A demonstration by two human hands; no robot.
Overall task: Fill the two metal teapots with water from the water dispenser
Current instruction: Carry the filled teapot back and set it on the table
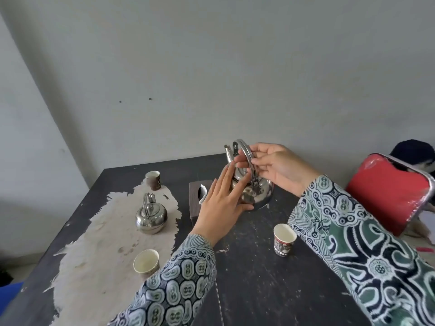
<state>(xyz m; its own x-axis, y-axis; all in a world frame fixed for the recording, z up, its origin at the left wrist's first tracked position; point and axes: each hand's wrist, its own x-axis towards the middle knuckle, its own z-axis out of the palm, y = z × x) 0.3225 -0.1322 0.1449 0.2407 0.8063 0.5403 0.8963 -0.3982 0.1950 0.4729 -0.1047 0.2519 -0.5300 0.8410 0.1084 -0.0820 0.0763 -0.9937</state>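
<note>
— So, nearest the camera, what sits on the bench point(259, 278)?

— A paper cup point(146, 261) low and left of centre, on the patch where the dark top has peeled pale. A second paper cup point(284, 240), printed with the word COFFEE, stands right of centre, just below the patterned right sleeve point(353, 231).

— And the hands?

— Both are in the middle of the frame at the larger teapot point(255, 192). The left hand point(220, 205) is open, fingers stretched out flat against the pot's left side and up by the lid; it grasps nothing. The right hand point(277, 167) has its grip closed on the arched handle point(247, 154), thumb and fingertips pinching the metal bar near its top.

— So where is that pot relative to the grip?

— Directly below it, hanging under the handle, its base at or just above the bench; I cannot tell which. The spout points up and away toward the wall.

— The other pot?

— The smaller teapot point(151, 216) stands upright at centre left on the pale patch, well apart from both hands. A brown tissue box point(196, 196) lies between the two pots.

— Further back?

— A third paper cup point(153, 180) near the far left edge, and a red chair point(388, 191) at the right edge of the frame.
</note>
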